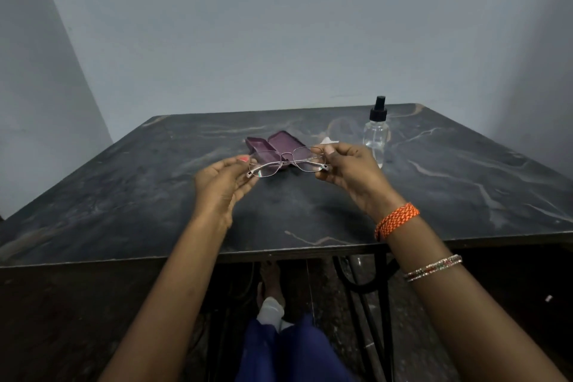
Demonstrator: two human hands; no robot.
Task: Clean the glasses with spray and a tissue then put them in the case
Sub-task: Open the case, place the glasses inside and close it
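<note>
While both our hands are raised over the table (434, 189), we list the containers first. Item one: the case (273, 146), a maroon hard shell, hinged and lying open on the tabletop at twelve o'clock from our hands; its two halves show a plain lining and nothing inside that we can see. Item two: the spray bottle (376, 133), clear glass or plastic, rounded shoulders, black pump top, standing upright at one o'clock, holding a colourless liquid whose level we cannot tell. Item three: the glasses (286, 164), thin pale metal wire frame with squarish clear lenses, held in the air just in front of the case. Our left hand (220, 186) pinches the frame's left end between thumb and fingers; our right hand (350, 170) grips the right end the same way. Item four: the tissue (328, 141), a white scrap peeping out behind our right fingers. Tabletop: dark, marble-patterned, with pale veins and a matte sheen.
</note>
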